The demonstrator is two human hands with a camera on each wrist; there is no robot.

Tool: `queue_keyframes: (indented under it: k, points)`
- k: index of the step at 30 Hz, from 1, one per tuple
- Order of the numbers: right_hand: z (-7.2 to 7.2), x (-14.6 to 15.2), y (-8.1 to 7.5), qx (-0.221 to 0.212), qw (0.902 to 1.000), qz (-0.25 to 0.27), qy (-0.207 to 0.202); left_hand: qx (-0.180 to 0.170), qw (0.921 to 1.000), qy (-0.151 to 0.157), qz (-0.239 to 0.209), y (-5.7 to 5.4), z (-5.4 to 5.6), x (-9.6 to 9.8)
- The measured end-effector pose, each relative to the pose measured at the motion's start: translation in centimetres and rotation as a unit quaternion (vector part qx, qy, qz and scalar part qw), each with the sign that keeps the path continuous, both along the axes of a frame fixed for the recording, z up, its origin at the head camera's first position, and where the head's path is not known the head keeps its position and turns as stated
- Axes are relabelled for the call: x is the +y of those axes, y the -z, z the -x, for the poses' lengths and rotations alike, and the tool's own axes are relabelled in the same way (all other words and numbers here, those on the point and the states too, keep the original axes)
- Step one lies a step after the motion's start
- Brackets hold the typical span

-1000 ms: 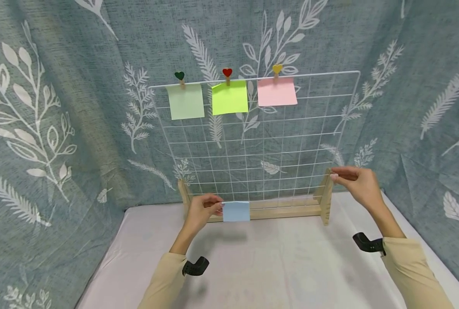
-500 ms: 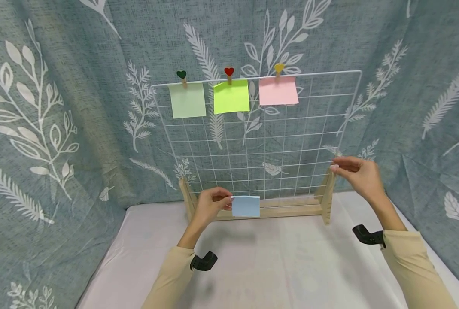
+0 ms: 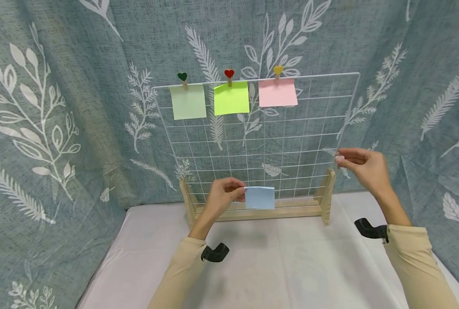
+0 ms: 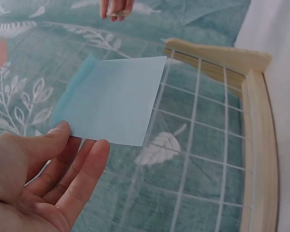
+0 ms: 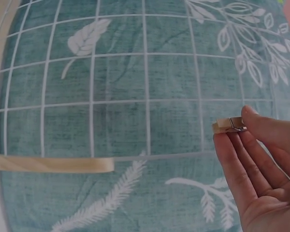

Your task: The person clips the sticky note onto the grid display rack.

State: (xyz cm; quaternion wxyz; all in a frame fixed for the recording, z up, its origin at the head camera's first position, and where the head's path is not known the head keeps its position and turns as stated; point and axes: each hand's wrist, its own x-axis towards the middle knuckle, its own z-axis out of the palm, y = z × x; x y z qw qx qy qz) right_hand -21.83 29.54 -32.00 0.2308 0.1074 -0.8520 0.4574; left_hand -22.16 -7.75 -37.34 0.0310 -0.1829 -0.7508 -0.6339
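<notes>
My left hand (image 3: 225, 195) pinches a light blue sticky note (image 3: 259, 198) by its left edge, in front of the lower part of a white wire grid panel (image 3: 291, 148). In the left wrist view the note (image 4: 118, 99) has a bent strip along one edge, with thumb and fingers at its corner. My right hand (image 3: 368, 169) is by the grid's right side, above the wooden foot. Between its thumb and fingers it pinches a small wooden clothespin (image 5: 229, 124) with a metal spring, seen in the right wrist view.
Along the grid's top bar hang a pale green note (image 3: 188, 103), a lime note (image 3: 231, 98) and a pink note (image 3: 278, 93), each under a heart-topped clip. The grid stands in a wooden base (image 3: 299, 211) on a white cloth (image 3: 268, 257), before a leaf-patterned curtain (image 3: 98, 107).
My left hand has moved right and up with the blue sticky note. My right hand has risen a little along the grid's right side, keeping the clothespin.
</notes>
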Motion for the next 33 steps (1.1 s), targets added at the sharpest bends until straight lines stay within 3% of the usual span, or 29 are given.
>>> queue_keyframes:
  k: [10,18,27,33]
  points:
    - [-0.3,-0.2,-1.4,0.002,1.0,0.004,0.007,0.013,0.9996,0.02,-0.011,-2.3,0.0,1.3]
    - [-0.7,-0.7,-2.2,0.002,0.9999,-0.001,0.011,0.033,0.9993,0.014,-0.008,-3.4,-0.2,1.7]
    - [-0.9,-1.1,-3.1,0.013,0.9998,0.001,0.014,0.082,0.9965,0.012,-0.004,-4.4,-0.2,3.3]
    - [-0.8,-1.6,-4.3,0.031,0.9994,0.006,0.01,0.085,0.9963,-0.007,-0.006,-5.0,-0.4,4.4]
